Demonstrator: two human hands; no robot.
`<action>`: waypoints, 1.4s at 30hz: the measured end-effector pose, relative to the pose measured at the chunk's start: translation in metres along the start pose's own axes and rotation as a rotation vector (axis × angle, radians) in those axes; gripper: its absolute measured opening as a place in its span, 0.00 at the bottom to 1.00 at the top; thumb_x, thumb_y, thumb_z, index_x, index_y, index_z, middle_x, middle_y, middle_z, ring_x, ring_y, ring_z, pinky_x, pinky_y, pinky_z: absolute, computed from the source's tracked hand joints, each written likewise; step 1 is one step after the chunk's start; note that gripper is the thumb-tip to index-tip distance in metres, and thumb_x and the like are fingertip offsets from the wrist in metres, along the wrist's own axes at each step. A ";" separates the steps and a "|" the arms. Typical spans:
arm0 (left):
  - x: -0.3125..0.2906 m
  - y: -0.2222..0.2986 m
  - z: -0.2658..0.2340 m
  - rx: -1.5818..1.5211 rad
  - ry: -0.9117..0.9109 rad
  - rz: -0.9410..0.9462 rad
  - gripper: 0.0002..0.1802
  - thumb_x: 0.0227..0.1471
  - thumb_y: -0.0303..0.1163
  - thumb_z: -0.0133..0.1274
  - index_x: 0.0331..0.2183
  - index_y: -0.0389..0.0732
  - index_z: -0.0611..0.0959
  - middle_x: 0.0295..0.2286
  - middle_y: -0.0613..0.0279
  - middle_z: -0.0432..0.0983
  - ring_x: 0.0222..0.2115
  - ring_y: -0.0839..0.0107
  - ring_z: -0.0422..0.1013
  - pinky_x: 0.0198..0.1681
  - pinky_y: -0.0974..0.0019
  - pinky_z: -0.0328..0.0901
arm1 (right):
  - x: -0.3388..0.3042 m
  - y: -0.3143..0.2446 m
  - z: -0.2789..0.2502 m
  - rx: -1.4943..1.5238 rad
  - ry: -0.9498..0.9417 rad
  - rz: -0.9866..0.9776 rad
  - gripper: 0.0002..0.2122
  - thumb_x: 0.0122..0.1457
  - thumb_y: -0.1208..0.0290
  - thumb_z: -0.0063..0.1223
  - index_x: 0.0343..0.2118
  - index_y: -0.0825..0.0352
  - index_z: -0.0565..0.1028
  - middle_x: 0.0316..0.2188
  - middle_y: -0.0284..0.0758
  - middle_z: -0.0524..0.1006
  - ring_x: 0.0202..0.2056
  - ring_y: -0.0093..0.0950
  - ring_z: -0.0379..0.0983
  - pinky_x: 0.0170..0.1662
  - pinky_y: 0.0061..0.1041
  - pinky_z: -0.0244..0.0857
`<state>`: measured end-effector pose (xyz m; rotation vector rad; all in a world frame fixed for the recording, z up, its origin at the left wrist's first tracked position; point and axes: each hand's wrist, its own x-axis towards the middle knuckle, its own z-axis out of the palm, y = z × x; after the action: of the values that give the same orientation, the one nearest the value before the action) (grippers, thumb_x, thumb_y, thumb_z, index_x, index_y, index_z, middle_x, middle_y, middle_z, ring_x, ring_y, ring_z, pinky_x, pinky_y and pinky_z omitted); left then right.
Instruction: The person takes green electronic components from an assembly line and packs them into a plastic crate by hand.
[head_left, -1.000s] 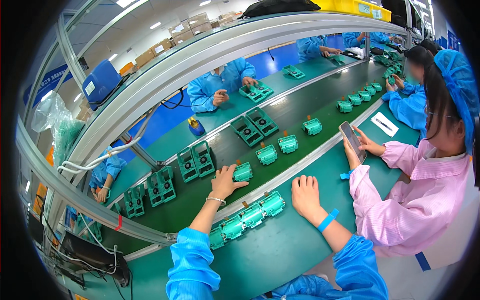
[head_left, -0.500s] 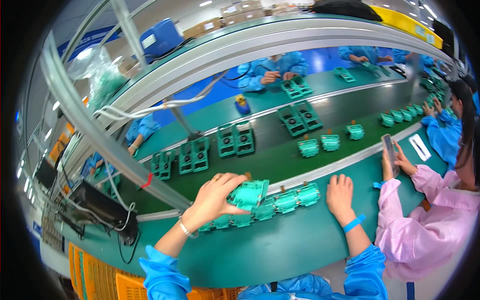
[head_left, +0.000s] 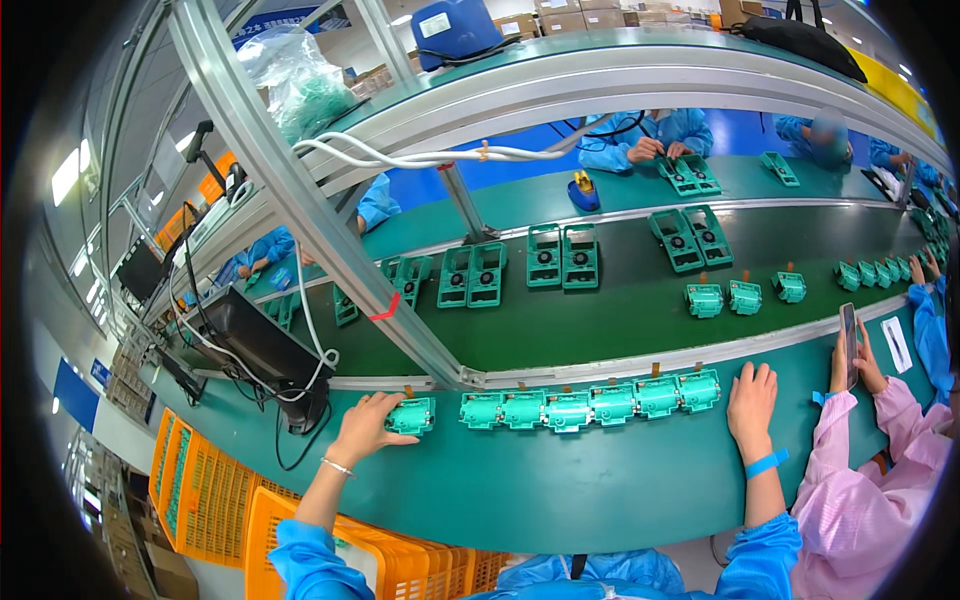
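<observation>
My left hand [head_left: 365, 432] holds a small green plastic housing [head_left: 412, 416] between thumb and fingers, low at the green tabletop and left of a row. A short brown tab sticks up from its top. A gap separates it from that row of several similar green housings [head_left: 566, 410], set side by side along the bench edge strip. Beyond the row's right end, my right hand [head_left: 752, 402] lies on the bench with fingers stretched forward and nothing in it. A blue band circles that wrist.
Behind the metal edge strip, a conveyor belt [head_left: 600, 330] carries green frames [head_left: 562, 257] and more housings [head_left: 745, 297]. A metal post [head_left: 330, 200] rises at left beside a black monitor [head_left: 265, 350]. Orange crates [head_left: 270, 520] stand below. A pink-sleeved person [head_left: 870, 470] holds a phone at right.
My left hand has carried the housing left and down, from above the row to the tabletop beyond its left end. The view has shifted left; my right hand stays on the bench.
</observation>
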<state>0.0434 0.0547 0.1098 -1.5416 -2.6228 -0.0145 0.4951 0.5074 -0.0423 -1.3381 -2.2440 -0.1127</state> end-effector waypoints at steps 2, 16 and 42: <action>0.005 -0.010 0.023 -0.027 0.003 0.003 0.44 0.36 0.59 0.72 0.52 0.48 0.80 0.43 0.59 0.77 0.45 0.50 0.74 0.46 0.51 0.72 | -0.002 -0.004 0.002 0.008 0.007 -0.001 0.16 0.61 0.72 0.55 0.49 0.73 0.71 0.45 0.49 0.68 0.50 0.50 0.65 0.58 0.47 0.60; 0.034 0.012 0.068 -0.183 0.025 0.082 0.55 0.35 0.58 0.73 0.63 0.52 0.70 0.59 0.55 0.68 0.61 0.43 0.62 0.58 0.32 0.58 | -0.005 -0.007 -0.013 0.035 0.018 0.019 0.13 0.59 0.72 0.57 0.44 0.72 0.72 0.42 0.48 0.69 0.47 0.49 0.66 0.53 0.47 0.63; 0.016 0.364 0.109 -1.284 -0.806 1.435 0.13 0.64 0.37 0.55 0.43 0.37 0.83 0.44 0.61 0.79 0.43 0.64 0.77 0.44 0.62 0.72 | -0.011 -0.014 -0.009 -0.005 0.070 -0.036 0.15 0.60 0.69 0.58 0.45 0.71 0.72 0.41 0.47 0.69 0.45 0.47 0.66 0.51 0.46 0.63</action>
<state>0.3446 0.2523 -0.0128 -3.9810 -0.7338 -1.3126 0.4913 0.4890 -0.0366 -1.2769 -2.2113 -0.1746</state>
